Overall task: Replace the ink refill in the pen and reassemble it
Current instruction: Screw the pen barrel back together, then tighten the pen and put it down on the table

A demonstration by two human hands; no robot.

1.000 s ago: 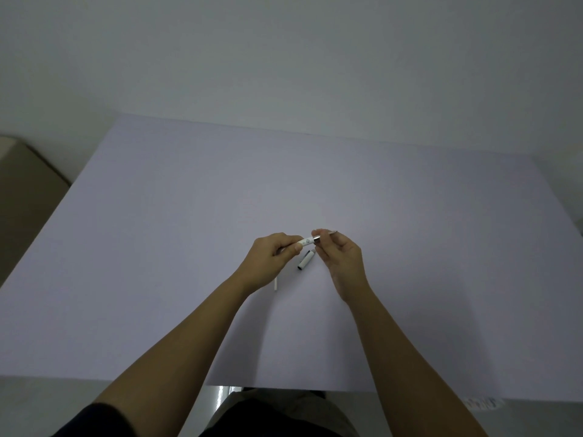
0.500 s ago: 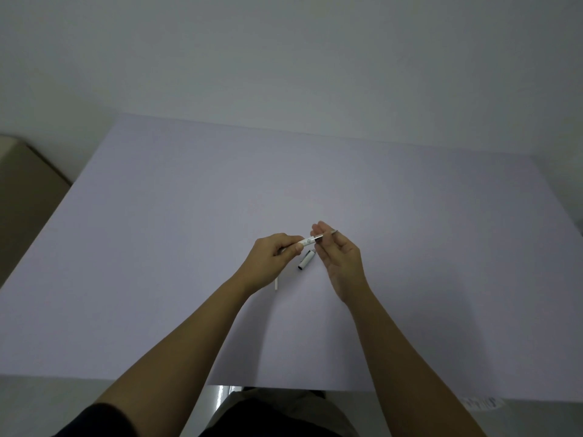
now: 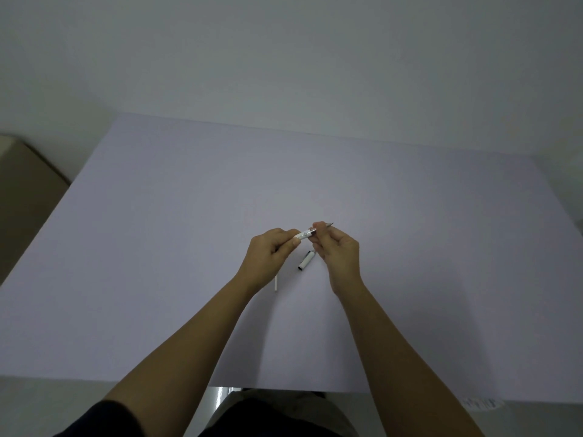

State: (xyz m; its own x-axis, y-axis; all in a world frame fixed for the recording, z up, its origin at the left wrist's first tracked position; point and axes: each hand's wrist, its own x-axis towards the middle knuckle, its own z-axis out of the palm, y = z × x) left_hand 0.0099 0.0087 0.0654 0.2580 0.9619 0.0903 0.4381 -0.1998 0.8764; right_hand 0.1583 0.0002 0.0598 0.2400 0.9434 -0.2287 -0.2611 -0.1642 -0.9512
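Note:
I hold a white pen barrel (image 3: 303, 235) in my left hand (image 3: 271, 257), above the middle of the table. My right hand (image 3: 339, 250) pinches the pen's front section, whose grey tip (image 3: 329, 224) sticks out past the fingers to the upper right. The two hands almost meet at the metal joint ring. A white pen cap (image 3: 306, 260) with a dark end lies on the table between and just below my hands. A thin white refill tube (image 3: 276, 283) lies under my left wrist, partly hidden by it.
The pale lilac table (image 3: 157, 247) fills most of the view, with a plain wall behind. A brown box (image 3: 25, 190) stands off the table's left edge. A small printed label (image 3: 481, 403) sits at the near right edge.
My right fingers have closed again around the pen's front section after opening slightly half a second ago. The hands, cap and refill tube stay in the same place.

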